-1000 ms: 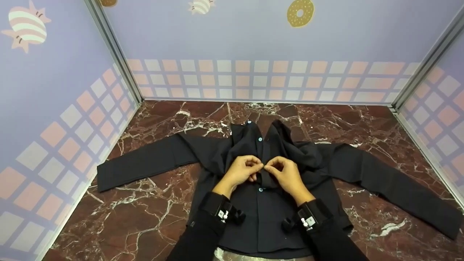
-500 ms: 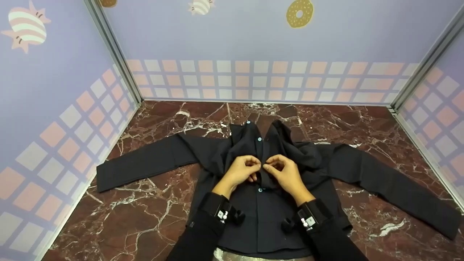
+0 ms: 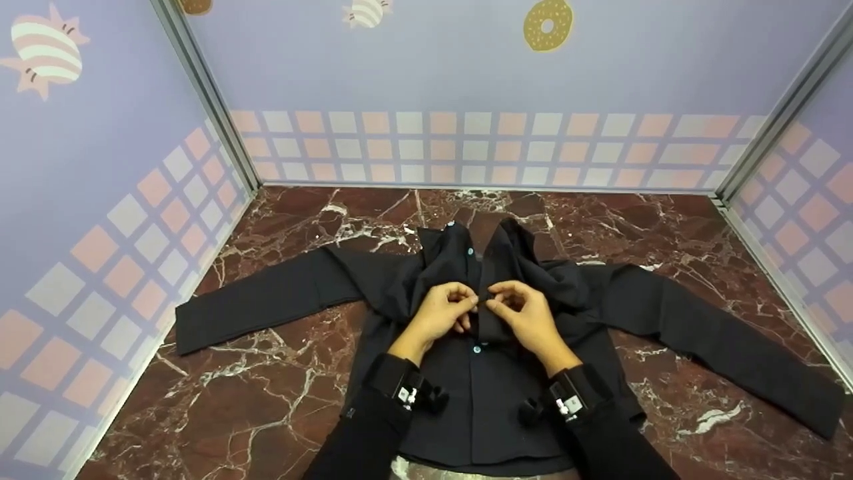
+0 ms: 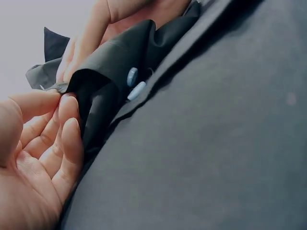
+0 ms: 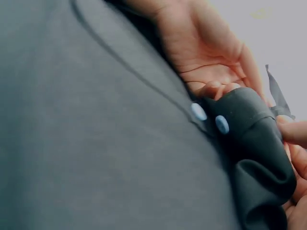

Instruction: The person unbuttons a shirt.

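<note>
A dark long-sleeved shirt [image 3: 436,430] lies front up with its sleeves spread and its collar at the far side. My left hand [image 3: 440,312] pinches the front edge between thumb and forefinger, as the left wrist view shows at the cloth fold [image 4: 103,64]. Opposite, thumb and forefinger of my right hand [image 3: 525,317] pinch the other front strip, their tips close to the left ones. One pale blue button [image 3: 470,252] shows above the hands and a lower button [image 3: 476,349] below them. Two buttons [image 5: 222,124] sit close together in the right wrist view.
The shirt lies on a red-brown marbled tabletop [image 3: 266,400]. A patterned lilac back wall [image 3: 433,73] and side walls [image 3: 100,173] enclose it. The left sleeve [image 3: 266,300] reaches near the left wall; the right sleeve [image 3: 733,353] extends to the right.
Both hands' fingertips have shifted slightly up and left with the cloth. The right front strip has moved a little left, and the upper buttons have shifted slightly left.
</note>
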Motion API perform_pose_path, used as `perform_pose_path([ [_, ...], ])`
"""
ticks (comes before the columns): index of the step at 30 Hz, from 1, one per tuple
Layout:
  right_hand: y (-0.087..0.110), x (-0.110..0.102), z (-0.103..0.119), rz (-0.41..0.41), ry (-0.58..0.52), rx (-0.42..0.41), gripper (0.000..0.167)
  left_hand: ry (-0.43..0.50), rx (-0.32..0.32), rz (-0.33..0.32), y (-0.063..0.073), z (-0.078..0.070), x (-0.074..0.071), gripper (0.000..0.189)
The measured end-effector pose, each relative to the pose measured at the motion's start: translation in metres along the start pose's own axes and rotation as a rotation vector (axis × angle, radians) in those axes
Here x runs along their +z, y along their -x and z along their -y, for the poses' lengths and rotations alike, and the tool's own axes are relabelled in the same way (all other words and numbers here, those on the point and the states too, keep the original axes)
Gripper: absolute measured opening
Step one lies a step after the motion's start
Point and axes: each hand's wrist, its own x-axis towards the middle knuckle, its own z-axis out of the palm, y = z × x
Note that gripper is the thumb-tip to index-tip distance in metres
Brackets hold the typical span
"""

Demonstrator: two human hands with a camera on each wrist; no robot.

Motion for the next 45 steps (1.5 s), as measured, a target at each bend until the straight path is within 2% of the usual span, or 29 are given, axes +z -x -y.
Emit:
perform_pose_path([
  [3,-0.003,-0.007,0.002,-0.084,-0.062,-0.011,0.023,0.050,0.011,-0.057,-0.001,-0.001,0.000,0.012],
  [6,-0.007,-0.016,0.004,-0.192,-0.083,-0.015,0.025,0.111,0.036,-0.154,-0.001,-0.005,-0.001,0.011],
  [9,-0.010,-0.024,0.006,-0.307,-0.110,0.022,0.022,0.182,0.068,-0.237,-0.002,-0.010,-0.001,0.011],
  [12,-0.012,-0.027,0.009,-0.388,-0.173,0.080,0.013,0.239,0.082,-0.276,-0.002,-0.013,-0.002,0.010],
  [17,-0.011,-0.028,0.010,-0.404,-0.243,0.135,0.010,0.280,0.100,-0.284,-0.004,-0.012,-0.003,0.013],
  [21,-0.010,-0.028,0.010,-0.396,-0.248,0.127,0.012,0.287,0.172,-0.268,-0.005,-0.012,-0.002,0.016],
  [23,-0.010,-0.028,0.011,-0.393,-0.245,0.121,0.013,0.235,0.223,-0.261,-0.005,-0.013,-0.002,0.017],
  [25,-0.010,-0.027,0.012,-0.387,-0.238,0.115,0.014,0.133,0.277,-0.247,-0.003,-0.015,-0.001,0.018],
  [31,-0.010,-0.024,0.018,-0.322,-0.299,0.079,0.012,-0.315,0.463,-0.208,0.001,-0.021,0.006,0.018],
  [33,-0.009,-0.024,0.020,-0.288,-0.350,0.059,0.012,-0.424,0.484,-0.184,0.002,-0.022,0.009,0.022],
  [35,-0.009,-0.023,0.022,-0.256,-0.393,0.043,0.013,-0.493,0.475,-0.156,0.003,-0.021,0.012,0.023],
  [38,-0.008,-0.022,0.022,-0.223,-0.410,0.026,0.013,-0.544,0.435,-0.122,0.005,-0.018,0.015,0.017],
  [40,-0.008,-0.022,0.022,-0.224,-0.391,0.023,0.013,-0.542,0.411,-0.105,0.005,-0.017,0.016,0.013],
  [43,-0.009,-0.022,0.020,-0.252,-0.366,0.027,0.009,-0.504,0.385,-0.092,0.004,-0.016,0.017,0.011],
  [45,-0.009,-0.022,0.021,-0.269,-0.378,0.004,0.009,-0.439,0.365,-0.105,0.003,-0.017,0.016,0.010],
])
